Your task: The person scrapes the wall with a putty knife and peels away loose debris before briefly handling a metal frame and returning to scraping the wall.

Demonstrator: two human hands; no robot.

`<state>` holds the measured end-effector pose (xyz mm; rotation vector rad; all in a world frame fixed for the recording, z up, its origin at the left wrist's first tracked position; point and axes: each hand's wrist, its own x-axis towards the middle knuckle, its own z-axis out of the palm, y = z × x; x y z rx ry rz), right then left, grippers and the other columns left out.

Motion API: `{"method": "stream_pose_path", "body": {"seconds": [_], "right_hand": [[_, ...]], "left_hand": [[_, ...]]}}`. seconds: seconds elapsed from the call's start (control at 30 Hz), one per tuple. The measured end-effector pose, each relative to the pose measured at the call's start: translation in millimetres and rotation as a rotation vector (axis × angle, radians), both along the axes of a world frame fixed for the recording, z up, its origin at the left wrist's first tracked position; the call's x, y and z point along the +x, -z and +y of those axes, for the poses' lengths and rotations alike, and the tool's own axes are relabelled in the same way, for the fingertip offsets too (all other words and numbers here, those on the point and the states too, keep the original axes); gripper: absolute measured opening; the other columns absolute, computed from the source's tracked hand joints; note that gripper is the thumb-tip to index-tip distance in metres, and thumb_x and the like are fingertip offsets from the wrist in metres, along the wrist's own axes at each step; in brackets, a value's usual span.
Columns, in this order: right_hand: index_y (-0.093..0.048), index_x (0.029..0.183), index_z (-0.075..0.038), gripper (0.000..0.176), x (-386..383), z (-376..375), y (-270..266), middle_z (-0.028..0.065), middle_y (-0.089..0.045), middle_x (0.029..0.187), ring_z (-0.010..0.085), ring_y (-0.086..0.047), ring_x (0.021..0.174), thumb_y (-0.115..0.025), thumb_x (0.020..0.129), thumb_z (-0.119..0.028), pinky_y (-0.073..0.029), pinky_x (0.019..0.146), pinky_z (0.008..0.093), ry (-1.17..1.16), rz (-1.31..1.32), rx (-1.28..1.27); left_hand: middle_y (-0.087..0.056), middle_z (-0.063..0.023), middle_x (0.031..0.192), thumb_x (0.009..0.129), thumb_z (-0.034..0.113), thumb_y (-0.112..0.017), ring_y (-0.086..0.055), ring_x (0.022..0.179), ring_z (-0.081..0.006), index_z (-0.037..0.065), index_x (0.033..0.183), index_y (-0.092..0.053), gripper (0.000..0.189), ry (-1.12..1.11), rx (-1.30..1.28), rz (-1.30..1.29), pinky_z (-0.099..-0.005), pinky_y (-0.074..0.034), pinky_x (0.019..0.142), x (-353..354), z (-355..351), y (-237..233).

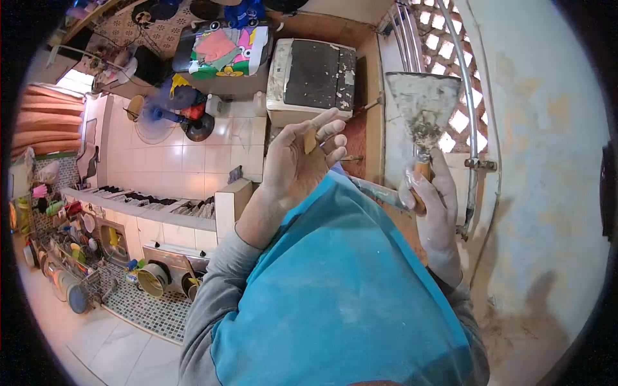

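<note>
**Dusty Hands, Loaded Blade Beside a Patchy Wall**

A person's right hand (pixel 435 204), fingers wrapped around the wooden handle, holds a scraper (pixel 425 96) upright near the pipe (pixel 473 109), its blade smeared and crusted above the grip. The left hand (pixel 295 162), palm up with fingers half curled, holds a small tan chip (pixel 310 139); what it is made of, the view cannot tell. Good handling would seem to call for a firm low grip, a level blade so the crumbs do not drop, and the chip kept clear of its edge. The pipe and its valve (pixel 483 165) crowd the scraper side, between it and the wall (pixel 541 161). A scuffed washer (pixel 312 77) stands ahead; beyond the left hand, a fan (pixel 170 119).
</note>
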<state>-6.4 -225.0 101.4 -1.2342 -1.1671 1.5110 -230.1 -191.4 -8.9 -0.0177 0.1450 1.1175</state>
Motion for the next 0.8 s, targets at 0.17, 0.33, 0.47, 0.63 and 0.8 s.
{"method": "stream_pose_path", "body": {"seconds": [0.17, 0.33, 0.47, 0.63, 0.8], "right_hand": [[-0.047, 0.137, -0.002, 0.035, -4.1, 0.1, -1.0, -0.0007, -0.051, 0.088, 0.0051, -0.042, 0.068, -0.053, 0.104, -0.010, -0.039, 0.063, 0.0228, 0.029, 0.003, -0.021], [-0.047, 0.136, -0.003, 0.034, -0.5, 0.5, 1.2, -0.0010, -0.051, 0.086, 0.0044, -0.041, 0.068, -0.055, 0.103, -0.007, -0.038, 0.062, 0.0225, -0.031, 0.027, -0.046], [-0.044, 0.142, -0.001, 0.040, -1.4, -2.4, -0.4, -0.0004, -0.053, 0.089, 0.0054, -0.043, 0.069, -0.055, 0.103, -0.007, -0.038, 0.061, 0.0223, 0.005, 0.018, -0.054], [-0.048, 0.129, -0.002, 0.027, -1.7, -1.2, -6.0, -0.0005, -0.051, 0.088, 0.0045, -0.043, 0.070, -0.055, 0.103, -0.006, -0.039, 0.063, 0.0219, -0.008, -0.013, -0.052], [-0.050, 0.116, -0.004, 0.013, -2.2, -2.1, -9.6, -0.0016, -0.051, 0.084, 0.0034, -0.043, 0.069, -0.054, 0.103, -0.007, -0.036, 0.062, 0.0203, 0.043, -0.018, -0.080]], "left_hand": [[-0.065, -0.0120, 0.119, 0.105, 0.015, -0.040, -0.063, 0.101, -0.0221, -0.003, 0.151, -0.038, 0.049, -0.086, -0.086, -0.024, -0.0343, -0.058, 0.093, -2.9, 4.2, -4.8], [-0.061, -0.0068, 0.103, 0.110, 0.015, -0.039, -0.059, 0.081, -0.0162, -0.001, 0.153, -0.037, 0.045, -0.118, -0.024, 0.071, -0.0296, -0.055, 0.079, -2.6, 3.8, -12.9], [-0.042, 0.0041, 0.075, 0.113, 0.017, -0.036, -0.039, 0.053, -0.0071, 0.006, 0.150, -0.043, 0.039, -0.059, 0.049, -0.040, -0.0235, -0.040, 0.061, -6.3, 1.6, -0.3], [-0.023, 0.0068, 0.064, 0.114, 0.020, -0.036, -0.022, 0.048, -0.0062, 0.013, 0.140, -0.051, 0.031, -0.121, -0.082, 0.180, -0.0232, -0.028, 0.055, -2.5, 5.1, -6.1], [-0.020, 0.0055, 0.063, 0.106, 0.011, -0.039, -0.021, 0.051, -0.0071, 0.013, 0.130, -0.053, 0.028, -0.170, -0.118, 0.223, -0.0250, -0.026, 0.056, -10.0, 8.5, 1.0]]}}
